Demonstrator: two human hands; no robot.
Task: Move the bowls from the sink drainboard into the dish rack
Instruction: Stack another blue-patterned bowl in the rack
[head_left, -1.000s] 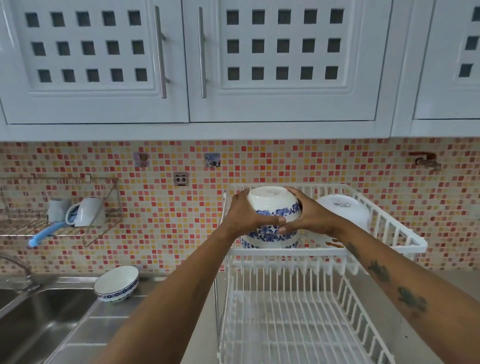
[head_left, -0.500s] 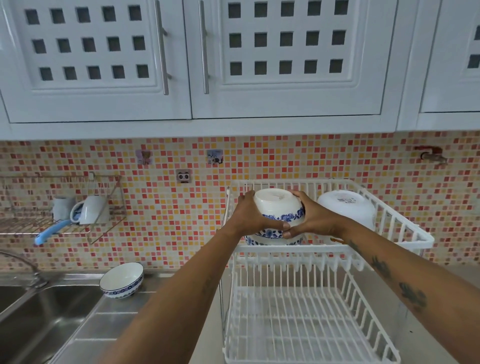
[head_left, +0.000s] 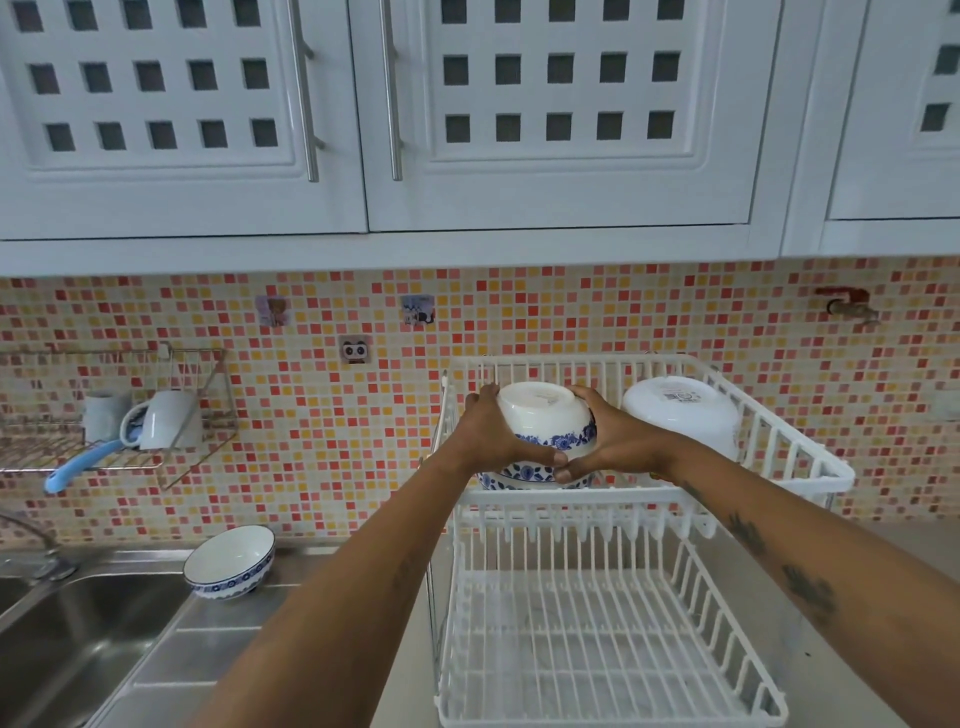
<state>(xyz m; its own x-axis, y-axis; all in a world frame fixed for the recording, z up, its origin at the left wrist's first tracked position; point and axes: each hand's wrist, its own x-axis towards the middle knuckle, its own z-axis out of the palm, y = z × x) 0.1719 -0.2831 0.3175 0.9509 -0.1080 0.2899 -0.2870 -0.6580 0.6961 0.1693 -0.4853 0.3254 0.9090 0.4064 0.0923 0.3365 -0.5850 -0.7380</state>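
A white bowl with a blue flower band (head_left: 543, 418) is upside down in the upper tier of the white dish rack (head_left: 789, 452). My left hand (head_left: 493, 439) and my right hand (head_left: 618, 441) clasp it from both sides, thumbs meeting at the front. It sits on top of another blue-patterned bowl (head_left: 524, 475), only partly visible below my hands. A second bowl of the same pattern (head_left: 228, 561) stands upright on the steel sink drainboard (head_left: 208, 639) at the lower left.
A plain white bowl (head_left: 680, 415) rests upside down in the rack's upper tier to the right. The lower tier (head_left: 597, 649) holds nothing. A sink basin (head_left: 67, 639) and tap lie at the left. A wall shelf (head_left: 52, 447) with cups hangs above. Cabinets overhang.
The inverted bowl in both my hands has sunk slightly lower onto the bowl beneath it. The view has tilted a little upward and nearer.
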